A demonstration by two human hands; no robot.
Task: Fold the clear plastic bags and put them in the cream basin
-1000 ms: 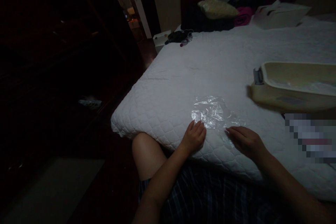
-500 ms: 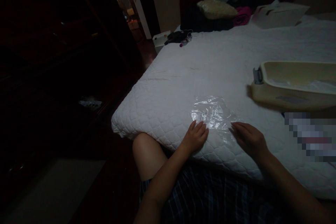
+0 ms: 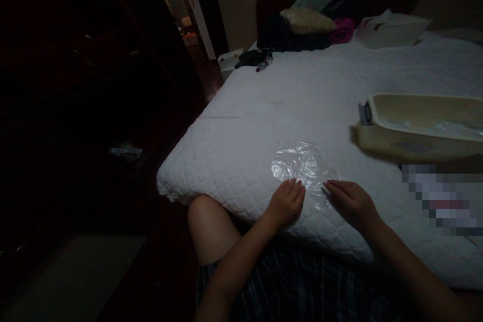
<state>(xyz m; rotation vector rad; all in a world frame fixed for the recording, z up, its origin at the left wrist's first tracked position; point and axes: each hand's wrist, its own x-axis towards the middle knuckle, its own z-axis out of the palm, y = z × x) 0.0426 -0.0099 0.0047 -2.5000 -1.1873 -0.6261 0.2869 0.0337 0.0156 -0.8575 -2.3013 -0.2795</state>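
Observation:
A clear, crinkled plastic bag (image 3: 298,161) lies flat on the white quilted mattress (image 3: 241,161). My left hand (image 3: 287,202) rests at its near edge, fingers stretched out and lying flat. At the bag's right side, my right hand (image 3: 350,201) has its thumb and fingers pressed together on the plastic. The fingertips of both hands point toward the bag, and the gap between them is small.
Right of my hands stands a beige plastic bin (image 3: 415,136) with a grey latch (image 3: 365,113) and clear plastic inside. A pixelated item (image 3: 445,201) lies before it. Farther back are a yellowish pillow (image 3: 307,21), a magenta roll (image 3: 342,31) and a white box (image 3: 392,30).
My left hand has slid slightly right and its fingers are closer together. My right hand has come a little left, narrowing the gap. The view has shifted slightly.

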